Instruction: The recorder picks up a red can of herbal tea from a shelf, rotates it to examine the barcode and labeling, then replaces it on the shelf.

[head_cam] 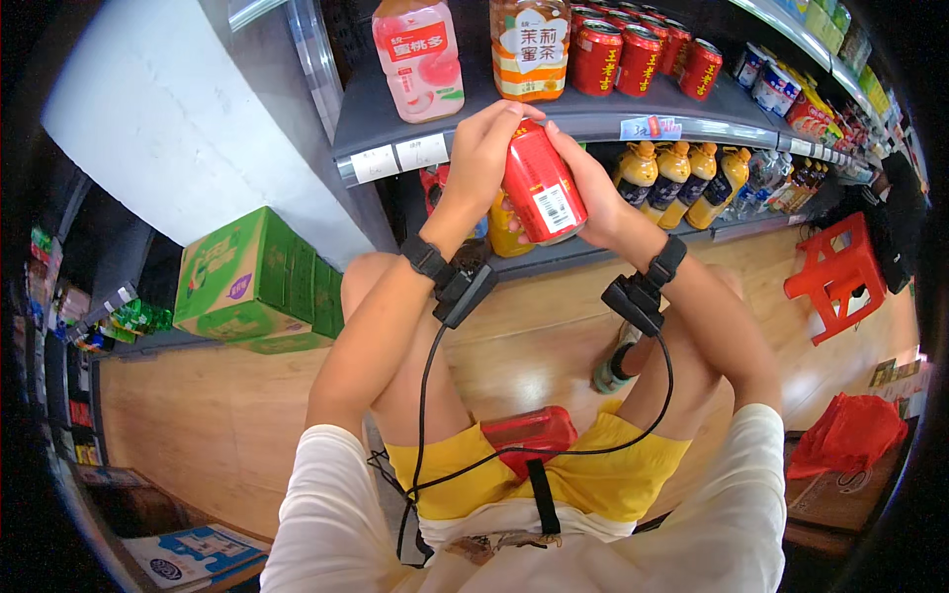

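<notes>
Both my hands hold one red drink can (543, 181), tilted in front of the shelf edge, its printed code facing up. My left hand (485, 156) wraps its left side and top, with fingertips showing under it. My right hand (593, 185) presses against its right side. Beyond the can, on the grey shelf (474, 130), stand a pink peach drink bottle (419, 63), an orange-labelled tea bottle (529, 52) and several red cans (597, 59) of the same kind. One such can (700, 70) stands a little apart at the right.
Yellow-capped bottles (671, 178) line the lower shelf. Green cartons (245, 278) are stacked at the left beside a white pillar (170, 111). A red plastic stool (841, 274) stands at the right, near a person in dark clothing. Cables run from my wristbands across my lap.
</notes>
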The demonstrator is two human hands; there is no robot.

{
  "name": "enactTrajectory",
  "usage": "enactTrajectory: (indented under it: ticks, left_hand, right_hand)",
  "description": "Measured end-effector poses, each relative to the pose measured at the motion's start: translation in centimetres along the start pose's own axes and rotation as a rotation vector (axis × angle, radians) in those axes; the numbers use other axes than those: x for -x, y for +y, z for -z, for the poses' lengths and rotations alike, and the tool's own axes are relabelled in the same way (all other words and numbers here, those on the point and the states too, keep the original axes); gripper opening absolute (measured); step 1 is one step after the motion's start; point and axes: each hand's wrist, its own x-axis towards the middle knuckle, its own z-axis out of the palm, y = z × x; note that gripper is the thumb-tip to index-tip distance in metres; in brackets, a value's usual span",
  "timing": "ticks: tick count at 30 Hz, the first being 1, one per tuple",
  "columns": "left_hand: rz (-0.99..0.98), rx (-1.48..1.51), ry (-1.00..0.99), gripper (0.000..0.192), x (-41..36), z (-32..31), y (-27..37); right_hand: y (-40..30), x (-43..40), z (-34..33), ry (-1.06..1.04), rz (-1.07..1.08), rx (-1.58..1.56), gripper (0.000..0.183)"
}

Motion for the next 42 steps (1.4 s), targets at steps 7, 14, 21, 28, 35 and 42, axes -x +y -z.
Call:
enactTrajectory:
  ticks: [7,14,21,28,35,42]
  left_hand:
    - [0.011,0.031,0.005,0.036,-0.5,0.0,-0.4]
    - [-0.035,-0.354,0.134,0.029,-0.2,-0.6,-0.6]
    - [0.043,-0.486,0.204,0.035,-1.1,-1.6,-1.7]
    - [0.204,-0.512,0.124,0.048,-1.4,-1.5,-2.4]
    - [0.165,-0.002,-0.096,0.037,-1.1,-1.6,-2.2]
    - [0.036,0.312,-0.049,0.025,-0.1,-2.9,-1.5]
  right_hand:
    - [0.7,-0.6,-0.4,0.066,0.114,0.035,0.059]
    - [0.9,-1.3,1.5,0.342,0.258,0.715,0.070]
    - [1.7,-1.1,1.8,0.239,0.470,0.677,0.054]
    - [1.0,0.6,1.6,0.114,0.340,0.881,0.082]
    - [-0.9,2.4,1.8,0.134,0.136,0.462,0.081]
    - [-1.1,3.3,2.5,0.002,0.218,0.383,0.085]
